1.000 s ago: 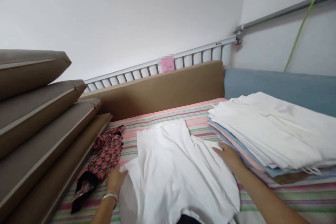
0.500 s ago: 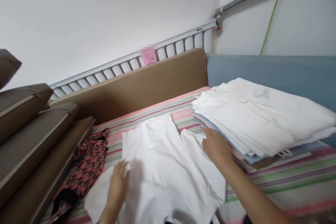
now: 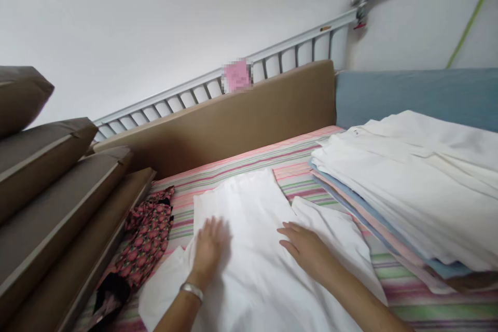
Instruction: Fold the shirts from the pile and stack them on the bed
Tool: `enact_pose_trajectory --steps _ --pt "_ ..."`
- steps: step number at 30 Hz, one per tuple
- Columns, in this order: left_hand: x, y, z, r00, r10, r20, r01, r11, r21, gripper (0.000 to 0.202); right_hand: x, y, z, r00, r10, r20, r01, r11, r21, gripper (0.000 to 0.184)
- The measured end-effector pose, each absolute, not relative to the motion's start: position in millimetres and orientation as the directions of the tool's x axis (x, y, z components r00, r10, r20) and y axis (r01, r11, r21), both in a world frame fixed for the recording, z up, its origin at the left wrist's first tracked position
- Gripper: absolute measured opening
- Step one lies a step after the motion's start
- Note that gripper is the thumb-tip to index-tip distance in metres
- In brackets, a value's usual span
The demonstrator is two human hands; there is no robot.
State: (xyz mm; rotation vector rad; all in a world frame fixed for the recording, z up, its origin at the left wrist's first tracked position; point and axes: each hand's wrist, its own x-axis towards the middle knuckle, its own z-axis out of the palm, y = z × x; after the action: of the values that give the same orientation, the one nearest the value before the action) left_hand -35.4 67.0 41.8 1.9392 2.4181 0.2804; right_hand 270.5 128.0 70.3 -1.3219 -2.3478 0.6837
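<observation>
Fingers of left hand (image 3: 208,249) and right hand (image 3: 305,246) lie spread flat on white garment (image 3: 257,249).

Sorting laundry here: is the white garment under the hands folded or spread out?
Spread out. The white garment lies flat across the striped sheet, with the left hand and right hand resting open on it.

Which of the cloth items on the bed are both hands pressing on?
The spread-out white garment in the middle: the left hand and right hand lie flat on it. The floral cloth and the folded stack lie untouched.
</observation>
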Motion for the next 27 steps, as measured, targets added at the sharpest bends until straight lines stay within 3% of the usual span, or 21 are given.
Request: enact_pose_trajectory --steps 2,3,7,9,12,16,19,24,27 --pt "-19.9 79.1 29.9 -0.049 0.998 0.047 0.991 0.043 0.128 0.047 268.1 124.3 69.1 -0.536 0.838 0.105 0.640 0.484 -0.597 0.037" --pt "-19.6 85.9 25.2 -0.042 0.999 0.029 0.994 0.039 0.102 0.048 268.0 123.8 67.2 -0.542 0.834 0.108 0.636 0.490 -0.596 0.037" --pt "-62.6 114.6 22.5 -0.323 0.946 0.011 0.946 0.323 -0.014 0.050 271.7 130.3 58.9 -0.512 0.858 0.053 0.716 0.459 -0.526 0.037" --pt "-83.8 126.7 27.0 -0.380 0.925 0.006 0.924 0.380 -0.034 0.048 272.4 134.1 58.0 -0.490 0.871 -0.009 0.766 0.426 -0.481 0.036" --pt "-85.9 137.7 30.0 -0.416 0.908 0.041 0.908 0.418 -0.036 0.048 271.5 134.0 60.8 -0.458 0.886 -0.075 0.808 0.379 -0.451 0.037" --pt "-74.7 136.1 21.4 -0.385 0.916 0.110 0.922 0.386 0.014 0.049 272.8 127.8 65.4 -0.477 0.877 -0.056 0.779 0.393 -0.488 0.034" --pt "-92.8 132.9 15.4 -0.536 0.837 0.108 0.844 0.529 0.090 0.049 275.1 127.4 66.8 -0.452 0.889 -0.075 0.789 0.359 -0.499 0.031" --pt "-125.1 137.3 22.8 -0.682 0.682 0.262 0.724 0.680 0.116 0.058 281.2 143.6 70.2 -0.318 0.947 -0.054 0.862 0.265 -0.433 0.037" --pt "-129.3 142.3 32.1 -0.742 0.647 0.176 0.668 0.736 0.109 0.052 294.2 160.6 71.3 -0.176 0.984 0.001 0.916 0.164 -0.365 0.040"
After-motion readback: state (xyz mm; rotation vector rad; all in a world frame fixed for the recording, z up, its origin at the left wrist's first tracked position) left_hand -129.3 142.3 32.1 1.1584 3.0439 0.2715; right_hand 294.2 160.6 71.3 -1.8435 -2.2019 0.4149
